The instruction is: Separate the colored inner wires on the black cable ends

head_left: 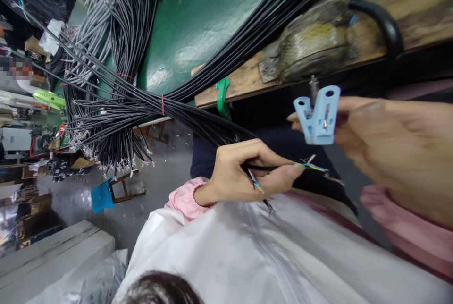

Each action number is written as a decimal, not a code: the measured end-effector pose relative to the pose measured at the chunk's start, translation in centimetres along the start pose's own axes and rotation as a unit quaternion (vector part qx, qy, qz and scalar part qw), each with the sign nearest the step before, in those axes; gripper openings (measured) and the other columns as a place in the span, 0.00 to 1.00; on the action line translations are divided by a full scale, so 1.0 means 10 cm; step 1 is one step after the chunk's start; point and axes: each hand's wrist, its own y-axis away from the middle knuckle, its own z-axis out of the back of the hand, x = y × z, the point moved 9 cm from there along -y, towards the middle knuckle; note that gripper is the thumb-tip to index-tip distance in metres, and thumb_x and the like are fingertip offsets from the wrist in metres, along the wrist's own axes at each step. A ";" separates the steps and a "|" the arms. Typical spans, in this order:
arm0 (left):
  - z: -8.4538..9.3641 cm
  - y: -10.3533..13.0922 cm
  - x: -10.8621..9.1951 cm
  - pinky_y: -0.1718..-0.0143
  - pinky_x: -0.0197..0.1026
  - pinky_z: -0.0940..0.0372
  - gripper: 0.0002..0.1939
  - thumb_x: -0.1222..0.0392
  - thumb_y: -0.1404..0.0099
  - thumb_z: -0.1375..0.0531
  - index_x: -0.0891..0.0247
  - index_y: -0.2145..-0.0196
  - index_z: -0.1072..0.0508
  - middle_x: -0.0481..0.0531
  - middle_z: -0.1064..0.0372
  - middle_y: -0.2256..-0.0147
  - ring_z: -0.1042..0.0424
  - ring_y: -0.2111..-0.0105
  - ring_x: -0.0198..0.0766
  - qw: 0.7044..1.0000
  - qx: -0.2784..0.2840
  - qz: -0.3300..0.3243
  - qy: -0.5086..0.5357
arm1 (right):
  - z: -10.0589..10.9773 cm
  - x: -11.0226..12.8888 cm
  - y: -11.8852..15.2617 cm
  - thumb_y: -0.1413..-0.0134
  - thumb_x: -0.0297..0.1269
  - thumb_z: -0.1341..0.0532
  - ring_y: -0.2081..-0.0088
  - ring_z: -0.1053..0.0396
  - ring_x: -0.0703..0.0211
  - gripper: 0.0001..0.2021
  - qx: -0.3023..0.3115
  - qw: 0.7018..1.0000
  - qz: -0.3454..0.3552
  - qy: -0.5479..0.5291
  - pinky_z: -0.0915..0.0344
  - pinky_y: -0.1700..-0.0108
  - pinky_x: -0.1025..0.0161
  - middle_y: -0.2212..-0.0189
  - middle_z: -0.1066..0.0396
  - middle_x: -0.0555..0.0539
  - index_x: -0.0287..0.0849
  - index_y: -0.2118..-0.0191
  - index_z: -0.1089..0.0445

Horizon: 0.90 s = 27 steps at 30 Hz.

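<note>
My left hand (253,169) is closed on several thin black cables (264,167). Bare coloured wire ends (316,167) stick out past its thumb and fingertips. More stripped ends show below its fingers. At the right is my right hand (385,139), blurred, its fingers partly hidden behind a light blue clothespin (320,122). The clothespin is just below a metal shaft (313,88) that points down from a tape-wrapped tool (311,42). Whether the right fingers touch the clothespin, I cannot tell. Leftward, a red tie (163,104) gathers a bundle of black cables (116,110).
The tape-wrapped tool sits on a wooden board (421,2) along the green table (198,6). A green clamp (222,96) grips the board's edge. Grey cables (94,30) lie at the far left. A blue stool (102,196) stands on the floor below.
</note>
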 end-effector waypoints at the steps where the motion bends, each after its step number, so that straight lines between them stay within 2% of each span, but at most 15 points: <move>1: 0.00 0.00 0.00 0.79 0.33 0.46 0.25 0.40 0.38 0.33 0.66 0.76 0.25 0.45 0.32 0.79 0.45 0.81 0.23 1.000 -0.017 -0.002 0.003 | -0.10 -0.02 -0.06 0.49 0.73 0.38 0.76 0.26 0.56 0.31 0.039 0.997 -0.026 -0.058 0.30 0.76 0.60 0.79 0.28 0.46 0.45 0.76 0.27; 3: 0.01 -0.02 0.01 0.79 0.33 0.47 0.26 0.38 0.38 0.33 0.66 0.76 0.25 0.45 0.33 0.79 0.46 0.81 0.23 0.999 -0.046 -0.002 0.008 | -0.30 -0.04 -0.16 0.53 0.73 0.35 0.76 0.27 0.57 0.31 0.106 0.980 -0.070 -0.151 0.31 0.76 0.61 0.78 0.28 0.46 0.45 0.77 0.28; 5: 0.01 -0.04 0.01 0.79 0.33 0.47 0.27 0.37 0.39 0.33 0.66 0.77 0.27 0.44 0.35 0.80 0.46 0.81 0.23 0.998 -0.062 0.005 0.014 | -0.44 -0.01 -0.26 0.57 0.77 0.37 0.78 0.29 0.57 0.34 0.145 0.970 -0.077 -0.181 0.31 0.77 0.60 0.80 0.31 0.47 0.45 0.78 0.31; 9: -0.01 -0.09 0.06 0.77 0.33 0.43 0.32 0.32 0.47 0.29 0.65 0.81 0.32 0.44 0.36 0.81 0.42 0.80 0.24 0.996 -0.069 0.056 0.014 | -0.68 0.07 -0.31 0.67 0.87 0.44 0.84 0.43 0.61 0.41 0.209 0.947 -0.077 -0.232 0.39 0.83 0.59 0.87 0.46 0.52 0.47 0.84 0.40; 12: 0.00 -0.11 0.03 0.77 0.32 0.42 0.31 0.33 0.47 0.29 0.65 0.81 0.32 0.44 0.36 0.82 0.40 0.80 0.25 0.995 -0.079 0.056 0.024 | -0.73 0.11 -0.26 0.64 0.85 0.43 0.84 0.51 0.65 0.40 0.196 0.935 -0.085 -0.283 0.46 0.83 0.62 0.86 0.52 0.54 0.46 0.84 0.46; 16: 0.02 -0.14 -0.11 0.81 0.29 0.47 0.29 0.38 0.42 0.30 0.65 0.81 0.31 0.41 0.40 0.83 0.46 0.83 0.21 0.993 -0.113 -0.009 0.029 | -0.67 0.14 -0.20 0.57 0.76 0.37 0.80 0.49 0.65 0.37 0.159 0.931 -0.097 -0.315 0.47 0.79 0.63 0.84 0.49 0.52 0.44 0.83 0.44; 19: -0.01 -0.15 -0.12 0.82 0.28 0.47 0.29 0.38 0.42 0.30 0.65 0.82 0.32 0.41 0.41 0.83 0.47 0.84 0.21 0.993 -0.116 -0.008 0.015 | -0.61 0.14 -0.19 0.55 0.73 0.35 0.79 0.47 0.66 0.35 0.137 0.931 -0.105 -0.321 0.47 0.78 0.63 0.83 0.48 0.52 0.43 0.84 0.42; 23: -0.04 -0.15 -0.06 0.82 0.28 0.44 0.29 0.36 0.43 0.30 0.65 0.82 0.32 0.40 0.43 0.84 0.46 0.84 0.22 0.994 -0.107 0.019 0.014 | -0.61 0.11 -0.18 0.58 0.73 0.33 0.79 0.47 0.66 0.36 0.132 0.928 -0.121 -0.328 0.47 0.77 0.64 0.84 0.48 0.52 0.43 0.84 0.42; 27: -0.04 -0.14 -0.04 0.79 0.29 0.42 0.28 0.37 0.42 0.30 0.65 0.81 0.32 0.39 0.46 0.85 0.44 0.83 0.23 0.994 -0.107 0.033 0.015 | -0.66 0.00 -0.16 0.69 0.81 0.35 0.79 0.46 0.65 0.40 0.143 0.922 -0.154 -0.324 0.45 0.78 0.63 0.84 0.48 0.51 0.44 0.84 0.42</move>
